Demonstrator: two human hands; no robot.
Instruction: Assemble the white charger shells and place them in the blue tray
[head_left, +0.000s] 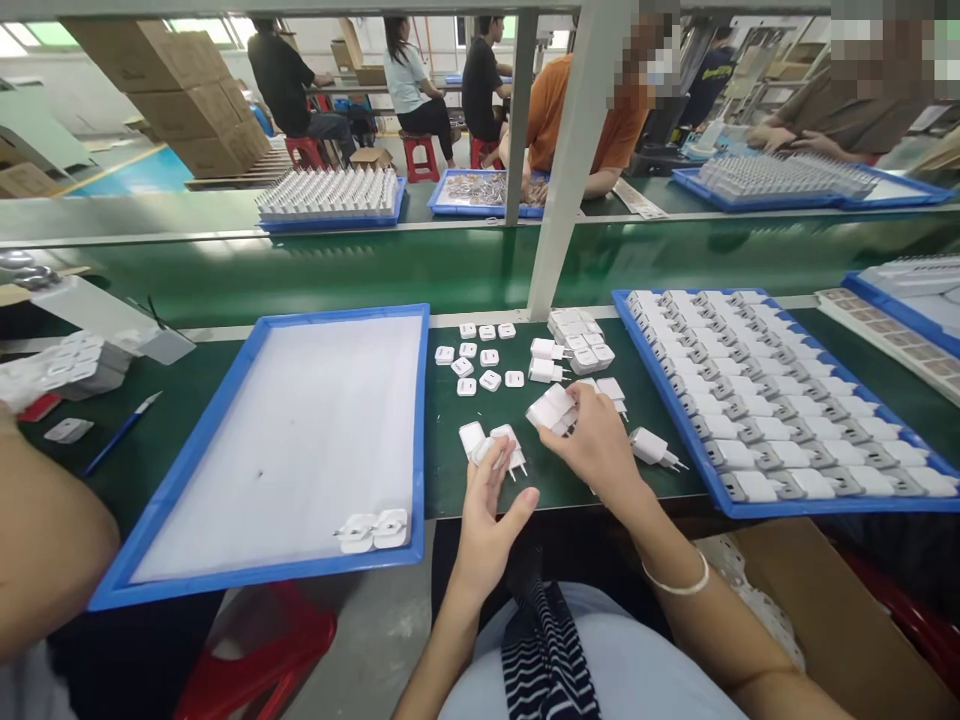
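Observation:
My right hand (596, 440) is closed on white plug chargers (551, 407), with thumb and fingers at their edge; how many it grips I cannot tell. To its left is my left hand (491, 515), palm turned inward and thumb spread away from the fingers. Its fingertips touch or hover over a white piece beside two chargers (471, 436) on the green table. Small white square end caps (489, 357) with slots lie loosely beyond my hands. Two-pin chargers (546, 370) lie beside a stacked block of caps (577, 335). Another charger (654, 447) rests near my right wrist.
At left a blue-rimmed tray (426, 400) holds a few white chargers in its near corner. A second blue tray (724, 500), filled with rows of chargers, stands at right. A metal post (574, 150) rises behind the caps. A co-worker's arm (52, 520) reaches in at left.

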